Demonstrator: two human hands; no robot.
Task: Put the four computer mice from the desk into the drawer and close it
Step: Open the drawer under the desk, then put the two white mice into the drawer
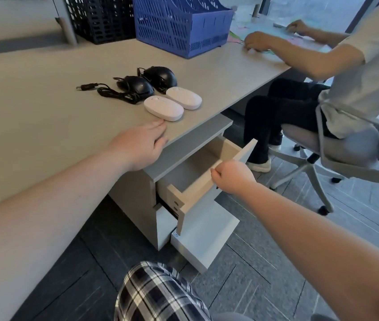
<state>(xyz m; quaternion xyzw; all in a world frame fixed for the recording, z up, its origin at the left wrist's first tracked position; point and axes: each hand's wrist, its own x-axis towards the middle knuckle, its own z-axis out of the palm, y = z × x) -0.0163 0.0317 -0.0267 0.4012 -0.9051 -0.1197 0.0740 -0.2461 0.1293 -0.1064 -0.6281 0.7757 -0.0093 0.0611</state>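
Two white wireless mice [163, 108] [184, 97] lie side by side near the front edge of the grey desk [45, 107]. Behind them sit two black wired mice [138, 85] [160, 76] with a coiled cable and USB plug [86, 86]. My left hand [141, 144] rests flat on the desk edge, fingertips just short of the nearer white mouse. Below the desk, the top drawer [209, 167] stands pulled out and looks empty. My right hand [233, 173] grips the top edge of its front panel.
A blue file rack [179, 26] and a black crate [100, 17] stand at the back of the desk. Another person sits on a swivel chair [345, 154] to the right, legs close to the drawer. A lower drawer [204, 237] also juts out.
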